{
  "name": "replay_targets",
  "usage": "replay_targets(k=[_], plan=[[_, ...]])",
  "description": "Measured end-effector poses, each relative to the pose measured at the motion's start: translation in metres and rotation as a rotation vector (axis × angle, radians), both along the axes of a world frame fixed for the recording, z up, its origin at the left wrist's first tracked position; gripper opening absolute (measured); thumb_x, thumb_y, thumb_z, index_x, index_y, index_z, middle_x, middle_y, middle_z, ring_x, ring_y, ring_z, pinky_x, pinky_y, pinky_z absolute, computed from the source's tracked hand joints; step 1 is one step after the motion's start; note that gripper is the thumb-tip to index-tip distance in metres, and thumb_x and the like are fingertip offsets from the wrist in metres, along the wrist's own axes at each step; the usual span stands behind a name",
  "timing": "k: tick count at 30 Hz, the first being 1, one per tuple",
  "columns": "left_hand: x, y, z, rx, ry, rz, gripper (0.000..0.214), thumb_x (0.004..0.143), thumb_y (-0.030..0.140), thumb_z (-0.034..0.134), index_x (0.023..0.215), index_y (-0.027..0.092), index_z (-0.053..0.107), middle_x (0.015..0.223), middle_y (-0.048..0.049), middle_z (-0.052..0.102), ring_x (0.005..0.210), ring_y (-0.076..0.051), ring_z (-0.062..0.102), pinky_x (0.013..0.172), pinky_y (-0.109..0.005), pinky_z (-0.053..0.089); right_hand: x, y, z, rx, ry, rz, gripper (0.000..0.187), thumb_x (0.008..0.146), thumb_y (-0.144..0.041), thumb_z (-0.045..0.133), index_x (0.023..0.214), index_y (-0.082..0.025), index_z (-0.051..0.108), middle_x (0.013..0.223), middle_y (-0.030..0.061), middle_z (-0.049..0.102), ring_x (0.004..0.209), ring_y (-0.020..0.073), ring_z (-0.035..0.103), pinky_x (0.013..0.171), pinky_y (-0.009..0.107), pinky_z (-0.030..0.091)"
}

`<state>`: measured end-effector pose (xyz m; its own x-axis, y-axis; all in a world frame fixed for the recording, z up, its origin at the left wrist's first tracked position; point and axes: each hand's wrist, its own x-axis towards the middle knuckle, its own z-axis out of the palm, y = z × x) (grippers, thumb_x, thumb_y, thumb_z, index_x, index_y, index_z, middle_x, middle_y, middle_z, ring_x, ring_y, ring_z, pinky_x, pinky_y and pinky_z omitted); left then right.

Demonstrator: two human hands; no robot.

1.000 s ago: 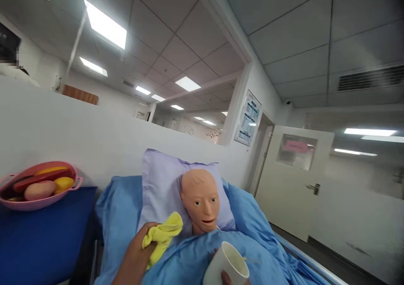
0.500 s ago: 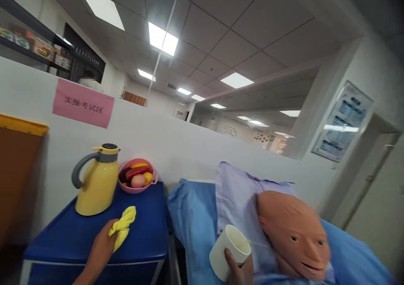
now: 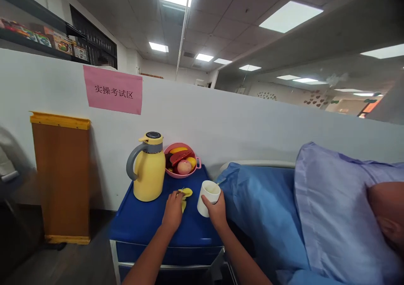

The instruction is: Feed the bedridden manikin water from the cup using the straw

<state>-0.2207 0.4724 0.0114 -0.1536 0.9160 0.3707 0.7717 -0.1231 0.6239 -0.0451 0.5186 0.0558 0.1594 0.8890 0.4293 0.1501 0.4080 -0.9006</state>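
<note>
Over the blue bedside cabinet top (image 3: 142, 222), my left hand (image 3: 172, 211) has its fingers closed on a yellow cloth (image 3: 187, 191), partly hidden by the hand. My right hand (image 3: 218, 209) grips a white mug (image 3: 203, 196) near the cabinet's right edge, with the mug nearly upright. From this angle I cannot tell whether the mug's base touches the top. A yellow thermos jug (image 3: 149, 175) with a grey handle stands left of the cloth. Behind, a pink basket (image 3: 177, 176) holds toy-like fruit.
To the right is a bed with blue bedding (image 3: 261, 209), a lilac pillow (image 3: 331, 209) and a manikin head (image 3: 386, 205), cut off by the frame. A white partition (image 3: 240, 129) runs behind. A brown board (image 3: 66, 180) leans at left.
My view has turned left and levelled. My right hand has carried the mug from beside the manikin head to over the cabinet, close to my left hand. The cloth is still in my left hand.
</note>
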Motion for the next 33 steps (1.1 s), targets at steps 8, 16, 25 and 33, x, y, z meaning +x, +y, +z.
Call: replay_targets(k=[8, 16, 25, 33], plan=[[-0.007, 0.029, 0.002, 0.008, -0.026, -0.031, 0.056, 0.083, -0.002, 0.037, 0.128, 0.021, 0.062, 0.129, -0.0085, 0.062, 0.115, -0.022, 0.057, 0.105, -0.039, 0.048, -0.017, 0.045, -0.019, 0.01, 0.051, -0.112, 0.066, 0.064, -0.048, 0.081, 0.115, -0.015, 0.057, 0.111, 0.0133, 0.068, 0.1, 0.0293, 0.065, 0.095, 0.047, 0.05], [-0.008, 0.039, 0.003, -0.004, 0.008, -0.018, 0.053, 0.082, -0.001, 0.041, 0.125, 0.022, 0.062, 0.127, -0.0083, 0.063, 0.117, -0.023, 0.056, 0.105, -0.039, 0.048, -0.015, 0.046, -0.019, 0.028, 0.026, -0.076, 0.073, 0.059, -0.046, 0.086, 0.12, -0.018, 0.056, 0.115, 0.0121, 0.069, 0.108, 0.0293, 0.063, 0.099, 0.045, 0.047], [-0.002, 0.032, 0.007, -0.002, 0.08, 0.136, 0.051, 0.085, -0.001, 0.037, 0.125, 0.017, 0.064, 0.125, -0.0121, 0.063, 0.114, -0.024, 0.058, 0.103, -0.038, 0.048, -0.015, 0.054, -0.023, 0.031, 0.051, -0.031, 0.083, 0.063, -0.05, 0.083, 0.13, -0.016, 0.046, 0.12, 0.0149, 0.065, 0.112, 0.0306, 0.062, 0.103, 0.045, 0.046], [0.0, 0.031, 0.006, 0.039, 0.08, 0.232, 0.05, 0.085, -0.001, 0.041, 0.123, 0.018, 0.066, 0.12, -0.0108, 0.066, 0.109, -0.023, 0.062, 0.098, -0.034, 0.05, -0.006, 0.059, -0.029, 0.029, -0.014, 0.068, 0.08, 0.065, -0.046, 0.077, 0.135, -0.02, 0.048, 0.12, 0.0112, 0.068, 0.113, 0.0331, 0.064, 0.104, 0.05, 0.047]])
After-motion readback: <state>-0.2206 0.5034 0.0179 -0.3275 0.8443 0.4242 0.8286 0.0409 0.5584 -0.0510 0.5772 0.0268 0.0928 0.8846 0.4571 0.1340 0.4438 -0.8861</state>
